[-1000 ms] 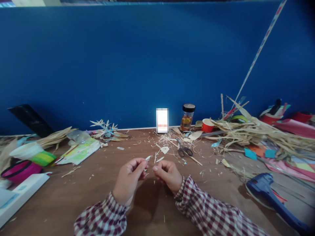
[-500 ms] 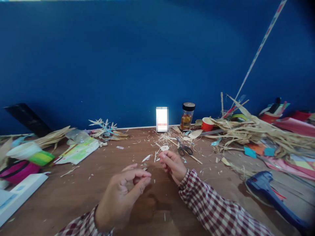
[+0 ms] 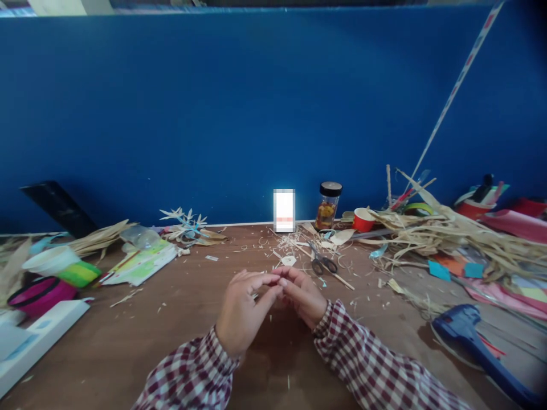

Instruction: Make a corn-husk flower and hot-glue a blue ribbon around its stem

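Both hands have drawn together: the left hand [image 3: 239, 313], lower and apart from the right hand [image 3: 305, 299] half a second ago, has come up so that their fingers [image 3: 262, 281] now meet over the worktop [image 3: 179, 330]. Each hand is curled with thumb and forefinger close at the tips — whether they pinch some small piece I cannot tell, since the contact is hidden. Just beyond them, one pale cut piece [image 3: 289, 261] lies beside scattered shavings [image 3: 284, 242]. One lit white panel [image 3: 284, 209] stands by the blue partition [image 3: 192, 114], blurred into blocks, its pinkish band unreadable. Counted near the hands and rightward: one pair of scissors [image 3: 318, 266], one thin stick [image 3: 344, 282], one black-lidded jar [image 3: 327, 212], one red cup [image 3: 364, 221], two teal paper squares [image 3: 439, 270] — and one blue glue gun [image 3: 459, 324].
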### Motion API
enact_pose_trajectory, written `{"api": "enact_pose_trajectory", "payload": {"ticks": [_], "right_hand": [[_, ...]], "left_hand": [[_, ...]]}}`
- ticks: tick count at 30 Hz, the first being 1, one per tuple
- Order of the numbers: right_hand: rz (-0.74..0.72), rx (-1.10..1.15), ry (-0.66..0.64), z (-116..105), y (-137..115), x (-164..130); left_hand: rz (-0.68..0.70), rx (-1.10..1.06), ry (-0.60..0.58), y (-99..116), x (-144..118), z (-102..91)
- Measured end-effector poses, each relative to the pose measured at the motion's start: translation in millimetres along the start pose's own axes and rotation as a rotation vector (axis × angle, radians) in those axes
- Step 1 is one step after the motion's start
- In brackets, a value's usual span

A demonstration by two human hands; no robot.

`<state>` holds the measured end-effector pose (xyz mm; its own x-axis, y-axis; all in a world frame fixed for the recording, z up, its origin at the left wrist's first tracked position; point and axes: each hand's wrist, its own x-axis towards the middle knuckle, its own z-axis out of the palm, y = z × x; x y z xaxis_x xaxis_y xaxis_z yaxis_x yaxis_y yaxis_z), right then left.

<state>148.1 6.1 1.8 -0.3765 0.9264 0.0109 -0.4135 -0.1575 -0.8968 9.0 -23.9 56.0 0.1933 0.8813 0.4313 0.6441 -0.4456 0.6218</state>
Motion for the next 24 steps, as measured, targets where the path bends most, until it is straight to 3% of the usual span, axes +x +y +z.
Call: {"api": "enact_pose_trajectory", "payload": {"ticks": [4, 10, 15, 20, 24], "right_hand": [[-0.047, 0.038, -0.009, -3.7, 2.3, 2.4], [-0.007, 0.079, -0.109, -7.3, 2.9, 3.4], [0.024, 0.165, -0.16, -7.0, 3.6, 1.1], [0.124, 0.306, -0.158, -9.4, 1.9, 0.1], [0.057, 0.246, -0.159, -7.3, 2.0, 0.1]], "left_hand": [[-0.018, 0.018, -0.032, 0.6, 0.2, 0.9], [-0.087, -0.138, -0.123, 2.0, 1.2, -4.0], [-0.155, -0.23, -0.11, 3.5, -0.1, -3.4], [-0.103, -0.248, -0.028, 5.0, -2.6, 1.3], [-0.019, -0.154, -0.009, 5.6, -2.4, 4.8]]}}
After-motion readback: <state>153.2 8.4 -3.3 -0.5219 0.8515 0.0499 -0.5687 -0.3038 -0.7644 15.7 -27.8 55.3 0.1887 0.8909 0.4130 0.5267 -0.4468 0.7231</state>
